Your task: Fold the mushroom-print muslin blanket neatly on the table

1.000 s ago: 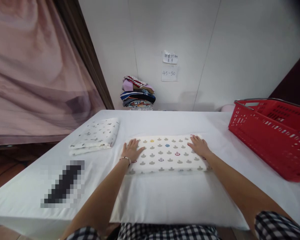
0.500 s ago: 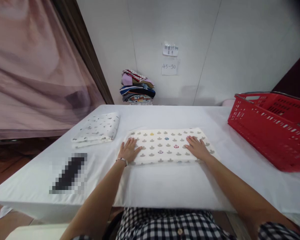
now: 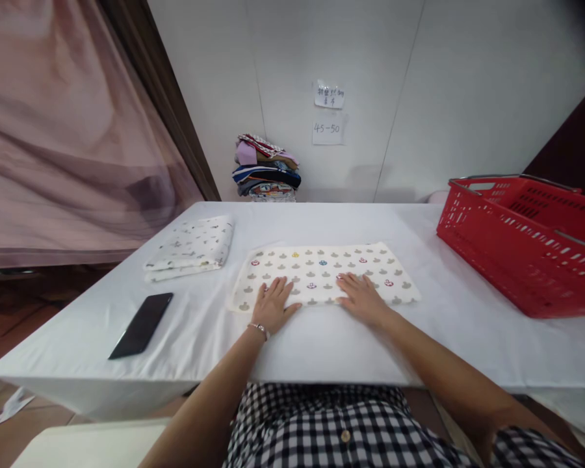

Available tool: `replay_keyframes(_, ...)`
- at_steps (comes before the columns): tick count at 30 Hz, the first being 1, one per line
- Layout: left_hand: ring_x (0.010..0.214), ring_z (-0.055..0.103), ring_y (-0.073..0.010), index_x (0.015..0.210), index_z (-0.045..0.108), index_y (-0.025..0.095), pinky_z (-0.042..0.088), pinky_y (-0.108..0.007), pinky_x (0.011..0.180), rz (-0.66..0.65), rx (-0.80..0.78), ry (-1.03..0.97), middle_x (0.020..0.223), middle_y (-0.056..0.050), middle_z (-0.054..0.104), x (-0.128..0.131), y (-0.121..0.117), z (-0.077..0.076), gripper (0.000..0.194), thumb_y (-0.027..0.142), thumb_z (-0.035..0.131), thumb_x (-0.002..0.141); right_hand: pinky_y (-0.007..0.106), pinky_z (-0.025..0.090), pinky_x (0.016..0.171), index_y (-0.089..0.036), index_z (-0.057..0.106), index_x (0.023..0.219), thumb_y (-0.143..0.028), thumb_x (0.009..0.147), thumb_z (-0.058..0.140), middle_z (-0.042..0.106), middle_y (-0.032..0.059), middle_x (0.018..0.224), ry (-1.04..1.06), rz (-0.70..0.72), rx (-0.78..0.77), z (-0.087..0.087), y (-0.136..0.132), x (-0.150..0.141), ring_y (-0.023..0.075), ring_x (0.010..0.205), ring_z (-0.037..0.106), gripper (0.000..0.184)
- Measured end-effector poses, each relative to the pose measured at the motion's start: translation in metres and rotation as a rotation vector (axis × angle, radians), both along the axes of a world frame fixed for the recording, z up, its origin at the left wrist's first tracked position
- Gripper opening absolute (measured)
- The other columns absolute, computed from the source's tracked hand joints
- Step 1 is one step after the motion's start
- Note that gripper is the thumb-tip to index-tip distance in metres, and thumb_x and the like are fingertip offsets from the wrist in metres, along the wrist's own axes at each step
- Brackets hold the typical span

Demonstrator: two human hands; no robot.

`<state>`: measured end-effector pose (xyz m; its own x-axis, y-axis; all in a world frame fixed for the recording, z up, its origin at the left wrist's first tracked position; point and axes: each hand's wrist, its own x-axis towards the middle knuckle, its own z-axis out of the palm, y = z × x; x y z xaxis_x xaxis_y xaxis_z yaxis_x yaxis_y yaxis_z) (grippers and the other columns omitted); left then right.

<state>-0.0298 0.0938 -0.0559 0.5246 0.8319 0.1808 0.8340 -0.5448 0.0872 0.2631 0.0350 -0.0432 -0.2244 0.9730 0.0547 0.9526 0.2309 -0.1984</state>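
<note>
A white cloth (image 3: 302, 266) printed with grey and a few coloured motifs lies folded into a wide rectangle on the table in front of me. Flat on its lower left part rests my left hand (image 3: 275, 305), fingers spread, a bracelet at the wrist. My right hand (image 3: 363, 298) lies palm down on the cloth's lower middle-right part, fingers outstretched. Neither hand grips anything. To the left, another folded white cloth (image 3: 192, 247) with small dark prints sits apart from my hands.
A black phone (image 3: 141, 325) lies on the white-covered table (image 3: 361, 224) at the left. At the right stands a red plastic basket (image 3: 511, 250). Behind the far edge is a stack of folded fabrics (image 3: 267, 172) against the wall, below paper signs (image 3: 329, 127). A pale stool (image 3: 92, 445) is at lower left.
Both hands have slid toward the near edge of the printed cloth and closer together, staying flat. The cloth remains folded in about the same place. The view has shifted slightly.
</note>
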Motion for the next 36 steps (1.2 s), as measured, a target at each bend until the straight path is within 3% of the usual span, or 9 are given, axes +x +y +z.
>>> replay_keyframes(6, 0.135, 0.027, -0.0259, 0.136, 0.038, 0.022, 0.02, -0.051, 0.109, -0.045, -0.044, -0.022, 0.146, -0.01, 0.034, -0.002, -0.004, 0.003, 0.062, 0.053, 0.046, 0.082, 0.05, 0.014, 0.109, -0.023, 0.037, 0.138, -0.051, 0.092, 0.03, 0.027, 0.0057, 0.148, -0.011, 0.03, 0.024, -0.003, -0.01, -0.008, 0.0257, 0.136, 0.02, 0.055)
replay_keyframes(10, 0.13, 0.034, -0.0246, 0.128, 0.047, 0.02, 0.026, -0.047, 0.106, -0.176, 0.062, -0.078, 0.141, -0.009, 0.042, 0.004, -0.014, 0.006, 0.046, 0.029, 0.049, 0.083, 0.05, 0.013, 0.109, -0.021, 0.04, 0.135, -0.041, 0.091, 0.037, 0.037, 0.0081, 0.144, 0.009, 0.098, 0.096, -0.002, -0.014, -0.018, 0.0249, 0.135, 0.024, 0.048)
replay_keyframes(13, 0.119, 0.045, -0.0224, 0.121, 0.053, 0.02, 0.035, -0.041, 0.098, -0.25, 0.11, -0.08, 0.13, -0.009, 0.052, 0.017, -0.018, 0.008, 0.043, 0.012, 0.044, 0.08, 0.045, 0.022, 0.106, -0.021, 0.044, 0.132, -0.025, 0.089, 0.04, 0.046, 0.0082, 0.136, 0.022, 0.185, 0.137, -0.001, -0.013, -0.035, 0.0228, 0.129, 0.033, 0.043)
replay_keyframes(18, 0.104, 0.051, -0.0228, 0.119, 0.053, 0.021, 0.041, -0.039, 0.085, -0.178, 0.121, -0.029, 0.115, -0.009, 0.059, 0.036, -0.018, 0.011, 0.044, 0.007, 0.04, 0.08, 0.035, 0.037, 0.093, -0.018, 0.049, 0.124, -0.005, 0.081, 0.037, 0.055, 0.0093, 0.121, 0.035, 0.182, 0.19, -0.002, -0.004, -0.055, 0.0199, 0.113, 0.046, 0.047)
replay_keyframes(23, 0.103, 0.049, -0.0221, 0.12, 0.05, 0.02, 0.04, -0.036, 0.083, -0.093, 0.097, 0.003, 0.116, -0.008, 0.058, 0.04, -0.018, 0.009, 0.043, 0.007, 0.042, 0.079, 0.037, 0.041, 0.087, -0.015, 0.05, 0.124, -0.003, 0.078, 0.035, 0.058, 0.0113, 0.115, 0.027, 0.173, 0.243, -0.012, 0.001, -0.052, 0.0221, 0.104, 0.051, 0.049)
replay_keyframes(27, 0.105, 0.049, -0.0222, 0.12, 0.05, 0.021, 0.04, -0.037, 0.085, 0.023, 0.093, 0.032, 0.118, -0.008, 0.057, 0.02, -0.01, 0.01, 0.045, 0.006, 0.043, 0.078, 0.037, 0.042, 0.086, -0.017, 0.047, 0.128, -0.003, 0.075, 0.035, 0.06, 0.0098, 0.114, 0.077, 0.207, 0.307, -0.023, 0.001, -0.043, 0.0221, 0.101, 0.052, 0.056)
replay_keyframes(33, 0.113, 0.049, -0.0213, 0.118, 0.055, 0.022, 0.038, -0.039, 0.095, 0.17, 0.096, -0.019, 0.121, -0.006, 0.059, -0.044, -0.005, 0.008, 0.045, 0.004, 0.037, 0.08, 0.039, 0.04, 0.092, -0.017, 0.051, 0.125, -0.004, 0.077, 0.034, 0.057, 0.0099, 0.119, 0.065, 0.211, 0.306, -0.028, -0.005, -0.044, 0.0233, 0.108, 0.05, 0.052)
replay_keyframes(36, 0.122, 0.044, -0.0203, 0.122, 0.054, 0.023, 0.033, -0.041, 0.103, 0.204, 0.082, -0.042, 0.129, -0.004, 0.055, -0.064, -0.008, 0.005, 0.051, 0.003, 0.035, 0.079, 0.042, 0.039, 0.094, -0.02, 0.051, 0.127, -0.006, 0.076, 0.035, 0.056, 0.0088, 0.122, 0.064, 0.216, 0.276, -0.028, -0.006, -0.047, 0.0245, 0.112, 0.049, 0.055)
